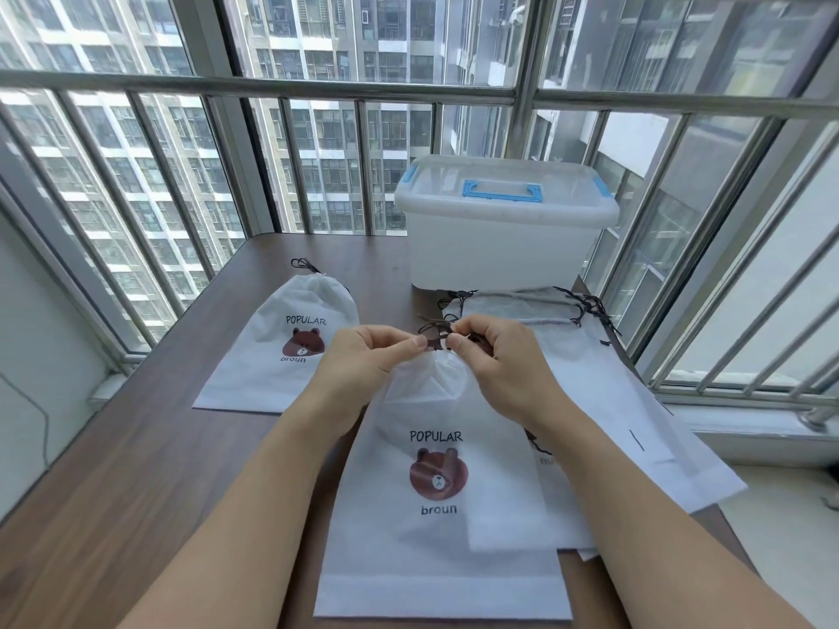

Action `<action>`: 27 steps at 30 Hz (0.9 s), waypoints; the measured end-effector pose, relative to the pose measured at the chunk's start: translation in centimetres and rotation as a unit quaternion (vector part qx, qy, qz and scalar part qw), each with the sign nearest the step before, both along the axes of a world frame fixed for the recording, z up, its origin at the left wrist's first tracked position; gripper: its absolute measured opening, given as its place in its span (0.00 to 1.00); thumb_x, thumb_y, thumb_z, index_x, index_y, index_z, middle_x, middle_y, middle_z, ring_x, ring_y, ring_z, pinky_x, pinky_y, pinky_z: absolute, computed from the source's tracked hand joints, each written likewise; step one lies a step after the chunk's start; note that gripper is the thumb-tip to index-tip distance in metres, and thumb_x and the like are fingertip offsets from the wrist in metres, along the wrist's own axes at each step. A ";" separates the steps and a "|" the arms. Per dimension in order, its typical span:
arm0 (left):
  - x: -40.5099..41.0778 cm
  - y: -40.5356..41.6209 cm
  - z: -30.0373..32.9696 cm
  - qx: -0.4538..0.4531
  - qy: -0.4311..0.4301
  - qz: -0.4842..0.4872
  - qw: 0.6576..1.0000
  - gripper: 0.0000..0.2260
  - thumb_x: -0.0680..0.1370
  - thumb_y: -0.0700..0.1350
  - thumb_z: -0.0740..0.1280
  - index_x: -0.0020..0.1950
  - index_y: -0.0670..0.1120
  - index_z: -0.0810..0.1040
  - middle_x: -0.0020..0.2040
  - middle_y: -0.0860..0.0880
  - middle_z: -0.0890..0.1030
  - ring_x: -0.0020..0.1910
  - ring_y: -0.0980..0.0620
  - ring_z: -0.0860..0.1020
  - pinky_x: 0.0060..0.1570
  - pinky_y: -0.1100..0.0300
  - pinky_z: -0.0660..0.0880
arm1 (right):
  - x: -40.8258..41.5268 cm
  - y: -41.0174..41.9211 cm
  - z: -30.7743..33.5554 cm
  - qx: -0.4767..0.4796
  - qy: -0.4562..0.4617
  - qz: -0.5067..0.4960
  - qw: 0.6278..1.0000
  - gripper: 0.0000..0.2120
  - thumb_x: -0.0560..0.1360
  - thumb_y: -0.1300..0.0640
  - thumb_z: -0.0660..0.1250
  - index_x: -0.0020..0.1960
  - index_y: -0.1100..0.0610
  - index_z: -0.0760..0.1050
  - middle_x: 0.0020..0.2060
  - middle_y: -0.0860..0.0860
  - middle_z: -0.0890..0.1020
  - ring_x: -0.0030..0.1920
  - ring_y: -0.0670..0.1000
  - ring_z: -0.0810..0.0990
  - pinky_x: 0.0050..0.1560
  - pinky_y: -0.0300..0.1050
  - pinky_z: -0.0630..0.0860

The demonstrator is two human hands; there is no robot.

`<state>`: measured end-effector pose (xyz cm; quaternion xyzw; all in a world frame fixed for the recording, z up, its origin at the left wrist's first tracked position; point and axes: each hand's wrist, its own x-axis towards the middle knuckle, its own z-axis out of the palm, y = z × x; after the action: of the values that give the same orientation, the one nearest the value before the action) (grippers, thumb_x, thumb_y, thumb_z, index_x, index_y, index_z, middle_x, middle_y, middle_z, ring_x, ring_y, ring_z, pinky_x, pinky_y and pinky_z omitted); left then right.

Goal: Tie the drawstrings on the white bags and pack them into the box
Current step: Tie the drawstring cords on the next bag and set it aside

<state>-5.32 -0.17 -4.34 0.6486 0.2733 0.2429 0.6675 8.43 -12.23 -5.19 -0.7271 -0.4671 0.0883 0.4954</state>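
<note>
The left hand (pixel 372 356) and right hand (pixel 495 360) meet above the gathered mouth of the near bag (pixel 436 515), each pinching the dark drawstring (pixel 435 331) between thumb and fingertips. The two hands sit just beside each other, with loops of the drawstring showing between and above them. The near bag lies flat on the brown counter (pixel 136 469), its bear print and the words "POPULAR" and "broun" facing up, its mouth cinched. A second bag (pixel 277 356) with the same print lies to the left, apart from the near bag, its mouth gathered and its cord lying at the top. A stack of bags (pixel 613 401) lies to the right, partly under the near bag, with mouths ungathered and dark cords trailing at the far end. The box (pixel 504 229), translucent with blue handle and clips, stands at the far edge of the counter, lid on, just behind the stack.
</note>
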 end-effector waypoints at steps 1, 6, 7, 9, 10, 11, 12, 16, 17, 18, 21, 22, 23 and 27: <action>-0.2 0.1 0.2 -0.004 0.006 -0.016 1.000 0.06 0.77 0.40 0.71 0.46 0.37 0.84 0.42 0.42 0.85 0.40 0.51 0.81 0.46 0.61 0.76 | 0.1 0.0 0.0 -0.001 0.013 0.003 1.000 0.09 0.79 0.60 0.68 0.40 0.54 0.79 0.23 0.39 0.71 0.27 0.43 0.67 0.31 0.34 0.63; 0.2 0.3 0.1 0.069 0.072 -0.019 0.995 0.14 0.81 0.42 0.62 0.36 0.46 0.77 0.36 0.47 0.75 0.37 0.52 0.71 0.42 0.57 0.67 | 0.3 0.1 0.0 0.004 0.111 0.028 0.993 0.10 0.79 0.61 0.67 0.39 0.56 0.78 0.29 0.44 0.72 0.31 0.45 0.67 0.32 0.38 0.63; 0.4 0.4 0.0 0.091 0.076 0.000 0.993 0.16 0.80 0.43 0.61 0.32 0.48 0.75 0.35 0.48 0.74 0.37 0.52 0.69 0.42 0.55 0.66 | 0.3 0.1 0.0 0.006 0.123 0.032 0.992 0.10 0.79 0.61 0.67 0.40 0.57 0.79 0.30 0.46 0.74 0.32 0.46 0.68 0.33 0.39 0.64; 0.6 0.6 -0.1 0.091 0.069 0.035 0.993 0.15 0.76 0.47 0.60 0.31 0.47 0.74 0.34 0.48 0.75 0.37 0.50 0.70 0.42 0.51 0.66 | 0.4 0.1 0.0 0.012 0.144 0.038 0.989 0.09 0.80 0.60 0.67 0.41 0.58 0.79 0.33 0.49 0.76 0.35 0.47 0.70 0.35 0.40 0.65; 0.5 0.7 -0.2 0.097 0.067 0.053 0.992 0.14 0.76 0.48 0.60 0.32 0.44 0.75 0.34 0.48 0.75 0.37 0.49 0.72 0.42 0.51 0.68 | 0.4 0.1 0.1 0.015 0.154 0.039 0.987 0.10 0.80 0.60 0.67 0.40 0.58 0.80 0.33 0.49 0.77 0.35 0.47 0.71 0.35 0.39 0.66; 0.5 0.7 -0.3 0.110 0.059 0.076 0.989 0.14 0.77 0.48 0.60 0.34 0.42 0.75 0.33 0.48 0.76 0.36 0.49 0.73 0.42 0.51 0.69 | 0.4 0.0 0.0 0.017 0.159 0.037 0.986 0.10 0.80 0.60 0.67 0.40 0.57 0.80 0.32 0.48 0.76 0.34 0.46 0.70 0.34 0.38 0.65; 0.5 0.6 -0.5 0.131 0.037 0.103 0.985 0.15 0.77 0.48 0.62 0.35 0.41 0.73 0.31 0.49 0.76 0.35 0.49 0.74 0.40 0.50 0.71 | 0.5 0.1 0.0 0.015 0.157 0.034 0.987 0.11 0.80 0.60 0.67 0.39 0.56 0.79 0.31 0.48 0.76 0.33 0.46 0.69 0.33 0.38 0.65; 0.1 -1.0 -0.2 0.311 -0.108 0.199 0.923 0.15 0.74 0.51 0.69 0.34 0.42 0.73 0.28 0.46 0.73 0.29 0.49 0.72 0.33 0.54 0.70 | 0.3 0.3 -0.3 0.013 0.155 0.042 0.987 0.09 0.79 0.59 0.68 0.41 0.58 0.80 0.32 0.50 0.76 0.34 0.48 0.70 0.35 0.42 0.66; 0.0 -1.4 0.0 0.376 -0.131 0.203 0.895 0.13 0.74 0.48 0.71 0.33 0.44 0.75 0.28 0.48 0.73 0.29 0.50 0.71 0.32 0.58 0.69 | 0.3 0.4 -0.5 0.018 0.157 0.047 0.986 0.09 0.79 0.58 0.69 0.41 0.58 0.80 0.32 0.51 0.77 0.34 0.49 0.71 0.37 0.44 0.67; 0.1 -1.7 0.0 0.431 -0.148 0.191 0.869 0.10 0.73 0.45 0.73 0.34 0.45 0.77 0.29 0.49 0.74 0.29 0.52 0.72 0.32 0.61 0.68 | 0.2 0.5 -0.5 0.025 0.156 0.050 0.986 0.09 0.77 0.56 0.69 0.41 0.58 0.81 0.32 0.51 0.78 0.35 0.50 0.72 0.38 0.46 0.68; 0.6 -2.3 -0.6 0.489 -0.146 0.114 0.852 0.04 0.70 0.38 0.77 0.42 0.45 0.85 0.36 0.51 0.79 0.34 0.58 0.76 0.37 0.70 0.70 | 0.1 0.6 -0.6 0.040 0.152 0.065 0.985 0.09 0.75 0.54 0.68 0.43 0.58 0.82 0.38 0.58 0.84 0.40 0.65 0.79 0.44 0.60 0.76; 0.9 -2.3 -0.9 0.487 -0.130 0.097 0.858 0.07 0.70 0.37 0.77 0.46 0.45 0.86 0.39 0.52 0.80 0.37 0.59 0.77 0.40 0.72 0.70 | 0.1 0.6 -0.6 0.043 0.155 0.072 0.984 0.08 0.76 0.56 0.68 0.45 0.59 0.83 0.41 0.58 0.86 0.45 0.66 0.82 0.49 0.62 0.78; 1.0 -2.2 -1.1 0.486 -0.112 0.087 0.862 0.10 0.70 0.36 0.76 0.49 0.46 0.86 0.41 0.52 0.81 0.39 0.60 0.78 0.42 0.72 0.70 | 0.0 0.6 -0.5 0.047 0.158 0.080 0.983 0.07 0.77 0.59 0.67 0.46 0.59 0.84 0.43 0.56 0.87 0.49 0.63 0.83 0.54 0.60 0.78; 1.1 -1.5 -1.3 0.464 -0.087 0.092 0.877 0.10 0.70 0.39 0.75 0.50 0.47 0.87 0.42 0.53 0.82 0.39 0.55 0.80 0.41 0.69 0.73 | 0.0 0.4 -0.2 0.047 0.160 0.103 0.981 0.09 0.80 0.66 0.66 0.45 0.58 0.83 0.42 0.48 0.87 0.47 0.50 0.84 0.56 0.49 0.78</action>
<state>-4.24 -1.68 -5.69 0.8323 0.1283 0.4576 0.2853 8.40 -11.85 -5.41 -0.6272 -0.4579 0.2322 0.5857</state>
